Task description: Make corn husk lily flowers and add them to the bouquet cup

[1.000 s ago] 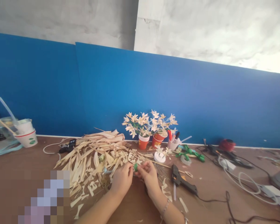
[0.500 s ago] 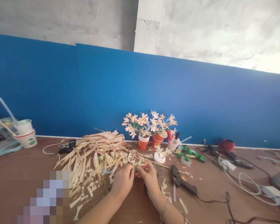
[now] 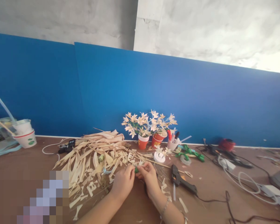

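"Just above the brown desk (image 3: 214, 193), near its front, what are the hands busy with?"

"A small bright-green piece (image 3: 136, 170), its shape mostly hidden. It sits between the two sets of fingertips."

"Which hand has it?"

"The right hand (image 3: 150, 180), bare with a thin silvery bracelet (image 3: 165, 207) at the wrist, grips it between thumb and fingers. The bare left hand (image 3: 122, 183) has its fingers pinched closed right at the green edge; whether they clasp it too, I can't tell."

"And around them?"

"Left of the hands spreads a heap of long, dry, straw-coloured husk strips (image 3: 95, 152), with cut scraps toward the front. To the right lies a black glue gun (image 3: 182, 180) with a dark cable."

"What's beyond?"

"Two red paper cups, one with a stacked white rim (image 3: 143, 143), the other (image 3: 156, 140) just beside it, both carrying cream star-shaped flowers (image 3: 154, 123). Nearer stands a round white base (image 3: 159, 157), and right of that, knotted shiny green ribbon (image 3: 191, 152) near a clear tape roll (image 3: 185, 160)."
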{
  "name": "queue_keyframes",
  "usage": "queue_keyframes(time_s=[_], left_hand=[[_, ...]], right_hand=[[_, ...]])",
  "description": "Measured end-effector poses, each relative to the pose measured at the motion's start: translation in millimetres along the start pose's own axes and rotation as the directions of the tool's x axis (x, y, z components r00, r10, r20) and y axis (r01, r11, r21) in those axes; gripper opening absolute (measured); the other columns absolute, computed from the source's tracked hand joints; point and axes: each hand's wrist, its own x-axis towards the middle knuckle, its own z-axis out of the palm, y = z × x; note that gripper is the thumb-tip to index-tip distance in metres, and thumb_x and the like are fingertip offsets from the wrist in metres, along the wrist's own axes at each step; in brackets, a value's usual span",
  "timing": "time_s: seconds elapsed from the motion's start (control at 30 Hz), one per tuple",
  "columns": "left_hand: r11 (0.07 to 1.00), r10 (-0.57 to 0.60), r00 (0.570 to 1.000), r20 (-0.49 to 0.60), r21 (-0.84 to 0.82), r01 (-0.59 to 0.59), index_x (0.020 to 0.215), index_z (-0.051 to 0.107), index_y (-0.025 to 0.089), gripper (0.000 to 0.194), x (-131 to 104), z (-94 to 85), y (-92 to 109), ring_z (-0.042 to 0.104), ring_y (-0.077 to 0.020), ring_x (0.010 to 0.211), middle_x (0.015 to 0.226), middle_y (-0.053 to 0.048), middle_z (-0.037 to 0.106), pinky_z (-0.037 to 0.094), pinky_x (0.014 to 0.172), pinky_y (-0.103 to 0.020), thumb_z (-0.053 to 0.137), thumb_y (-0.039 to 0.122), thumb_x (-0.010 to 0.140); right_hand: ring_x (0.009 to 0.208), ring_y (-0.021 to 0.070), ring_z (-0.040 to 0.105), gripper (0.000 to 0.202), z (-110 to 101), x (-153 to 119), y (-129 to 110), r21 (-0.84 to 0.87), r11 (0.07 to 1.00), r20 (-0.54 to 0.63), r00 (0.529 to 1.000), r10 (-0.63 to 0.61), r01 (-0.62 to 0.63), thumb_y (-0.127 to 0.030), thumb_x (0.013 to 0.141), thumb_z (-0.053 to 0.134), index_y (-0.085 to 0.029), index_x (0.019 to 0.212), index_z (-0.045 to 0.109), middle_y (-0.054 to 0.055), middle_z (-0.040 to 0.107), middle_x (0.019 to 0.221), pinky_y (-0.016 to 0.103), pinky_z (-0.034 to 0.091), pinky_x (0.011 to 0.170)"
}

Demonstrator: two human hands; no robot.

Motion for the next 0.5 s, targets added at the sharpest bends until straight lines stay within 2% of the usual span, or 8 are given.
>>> queue_keyframes(time_s=[0.37, 0.43, 0.5], left_hand=[[0.999, 0.03, 1.0, 0.007, -0.037, -0.03, 0.079, 0.056, 0.02, 0.016, -1.4, 2.0, -2.1, 0.063, -0.0158, 0.06, 0.066, -0.001, 0.065, 0.045, 0.055, -0.024, 0.043, 0.012, 0.084], [0.999, 0.022, 1.0, -0.002, -0.028, -0.022, 0.08, 0.057, 0.02, 0.016, -0.6, 0.8, -2.3, 0.063, -0.0159, 0.06, 0.067, -0.001, 0.066, 0.044, 0.055, -0.024, 0.044, 0.012, 0.084], [1.0, 0.004, 1.0, -0.01, 0.001, -0.004, 0.081, 0.058, 0.02, 0.015, 0.5, -1.1, -2.9, 0.063, -0.0165, 0.06, 0.067, -0.001, 0.067, 0.044, 0.054, -0.025, 0.045, 0.012, 0.084]], right_hand=[[0.046, 0.0111, 0.056, 0.039, -2.3, 3.1, 4.9, -0.058, 0.998, 0.023, 0.999, -0.036, 0.038, -0.039, 0.065, 0.072, -0.02, 0.076, 0.04, -0.004, 0.059, 0.057, 0.019, 0.039, 0.045], [0.049, 0.0118, 0.055, 0.037, -3.7, 3.3, 6.2, -0.142, 0.984, 0.012, 0.995, -0.103, 0.103, -0.04, 0.067, 0.071, -0.02, 0.082, 0.042, -0.003, 0.059, 0.065, 0.021, 0.04, 0.046], [0.055, 0.0133, 0.055, 0.037, -5.9, 2.5, 3.9, -0.315, 0.922, -0.021, 0.97, -0.242, 0.224, -0.037, 0.07, 0.069, -0.02, 0.092, 0.045, -0.001, 0.059, 0.074, 0.025, 0.043, 0.05]])
